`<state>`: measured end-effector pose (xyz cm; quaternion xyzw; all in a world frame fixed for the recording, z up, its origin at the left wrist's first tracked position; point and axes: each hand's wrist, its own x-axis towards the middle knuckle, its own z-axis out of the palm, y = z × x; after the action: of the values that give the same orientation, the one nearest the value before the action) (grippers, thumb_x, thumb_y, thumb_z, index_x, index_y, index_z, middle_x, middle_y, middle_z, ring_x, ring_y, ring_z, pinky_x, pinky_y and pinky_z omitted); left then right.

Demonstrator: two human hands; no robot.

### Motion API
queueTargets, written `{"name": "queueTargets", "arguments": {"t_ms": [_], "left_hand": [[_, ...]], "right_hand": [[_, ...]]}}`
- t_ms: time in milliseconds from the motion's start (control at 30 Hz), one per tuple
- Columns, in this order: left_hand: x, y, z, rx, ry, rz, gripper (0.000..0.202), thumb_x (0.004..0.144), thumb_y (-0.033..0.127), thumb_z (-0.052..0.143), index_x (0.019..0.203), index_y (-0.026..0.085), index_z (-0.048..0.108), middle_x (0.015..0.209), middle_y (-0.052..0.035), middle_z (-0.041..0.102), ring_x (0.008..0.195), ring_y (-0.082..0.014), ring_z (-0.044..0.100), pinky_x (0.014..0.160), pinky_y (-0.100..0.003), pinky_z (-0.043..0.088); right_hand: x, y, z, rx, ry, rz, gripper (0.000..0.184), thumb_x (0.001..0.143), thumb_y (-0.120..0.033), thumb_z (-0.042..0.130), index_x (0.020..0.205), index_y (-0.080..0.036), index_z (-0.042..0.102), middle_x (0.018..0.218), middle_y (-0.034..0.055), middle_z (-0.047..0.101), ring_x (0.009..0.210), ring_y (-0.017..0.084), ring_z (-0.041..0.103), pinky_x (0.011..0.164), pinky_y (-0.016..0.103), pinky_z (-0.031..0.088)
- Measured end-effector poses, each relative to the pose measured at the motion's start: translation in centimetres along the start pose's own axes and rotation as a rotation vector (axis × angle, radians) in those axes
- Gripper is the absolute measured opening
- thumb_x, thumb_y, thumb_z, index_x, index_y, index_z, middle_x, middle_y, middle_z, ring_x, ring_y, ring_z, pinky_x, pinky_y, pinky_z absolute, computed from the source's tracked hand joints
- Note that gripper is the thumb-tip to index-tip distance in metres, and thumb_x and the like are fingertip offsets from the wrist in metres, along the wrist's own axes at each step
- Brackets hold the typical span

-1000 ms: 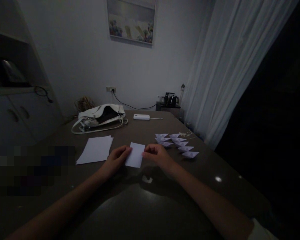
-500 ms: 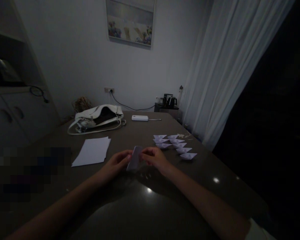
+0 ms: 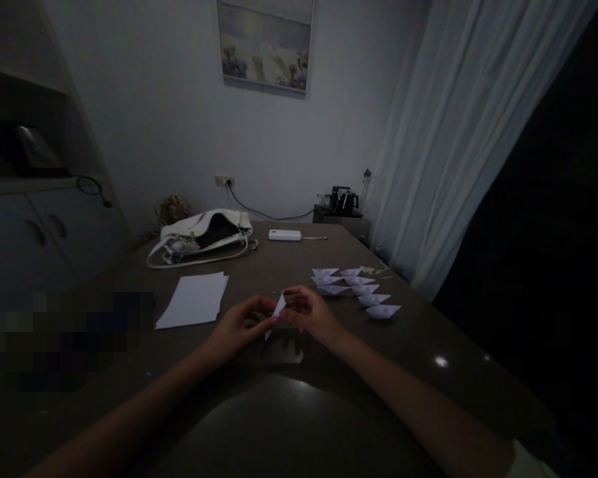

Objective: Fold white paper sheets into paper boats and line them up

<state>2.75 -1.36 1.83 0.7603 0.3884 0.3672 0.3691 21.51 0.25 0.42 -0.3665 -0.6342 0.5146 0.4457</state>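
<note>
The paper (image 3: 280,306), broad and flat a second ago, now shows as a narrow, pointed sliver left of the boats (image 3: 383,311). Left hand (image 3: 242,325) and right hand (image 3: 313,315) both pinch it, fingers curled.

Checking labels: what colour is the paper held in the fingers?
The paper looks white, in dim light; best seen in the head view.

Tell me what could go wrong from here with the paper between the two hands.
The paper might crease off line: the left grip and right grip cover part of it, so its edges are hard to check.
The nearest boats sit just beyond the right grip; a stray sweep could knock them.
The sheets lie in an uneven pile near the left grip and could be nudged.
</note>
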Motion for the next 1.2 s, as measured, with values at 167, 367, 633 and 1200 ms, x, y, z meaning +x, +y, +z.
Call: {"name": "queueTargets", "arguments": {"t_ms": [167,367,633,1200], "left_hand": [[0.0,0.3,-0.1,-0.014,-0.021,-0.023,0.03,0.077,0.038,0.06,0.097,0.016,0.059,0.099,-0.0076,0.066,0.094,-0.0233,0.061,0.08,-0.035,0.049],[0.1,-0.3,-0.3,-0.123,0.04,-0.045,0.035,0.076,0.043,0.062,0.097,0.016,0.062,0.098,-0.008,0.067,0.091,-0.0247,0.062,0.078,-0.035,0.048],[0.0,-0.3,0.3,-0.554,0.127,-0.205,0.047,0.075,0.049,0.06,0.107,0.016,0.06,0.096,-0.007,0.069,0.091,-0.0262,0.062,0.077,-0.032,0.048],[0.1,-0.9,0.4,-0.404,0.094,-0.325,0.041,0.069,0.042,0.07,0.097,0.013,0.063,0.087,-0.0077,0.071,0.077,-0.0226,0.065,0.067,-0.03,0.051]], "right_hand": [[-0.1,-0.4,-0.2,-0.029,-0.007,-0.017,0.052,0.065,-0.041,0.073,0.107,-0.019,0.052,0.089,0.0055,0.062,0.065,0.013,0.057,0.039,0.015,0.037],[0.1,-0.2,-0.2,0.034,0.052,-0.038,0.049,0.068,-0.034,0.069,0.11,-0.023,0.047,0.085,0.0,0.06,0.055,0.009,0.055,0.038,0.015,0.035],[0.5,-0.4,-1.0,0.021,0.158,-0.006,0.019,0.068,-0.032,0.062,0.073,-0.017,0.052,0.059,-0.0046,0.052,0.049,0.007,0.047,0.042,0.018,0.034],[0.3,-0.2,-1.0,-0.205,0.124,-0.137,0.021,0.07,-0.033,0.064,0.081,-0.017,0.056,0.072,-0.0002,0.058,0.062,0.012,0.053,0.055,0.022,0.039]]}}
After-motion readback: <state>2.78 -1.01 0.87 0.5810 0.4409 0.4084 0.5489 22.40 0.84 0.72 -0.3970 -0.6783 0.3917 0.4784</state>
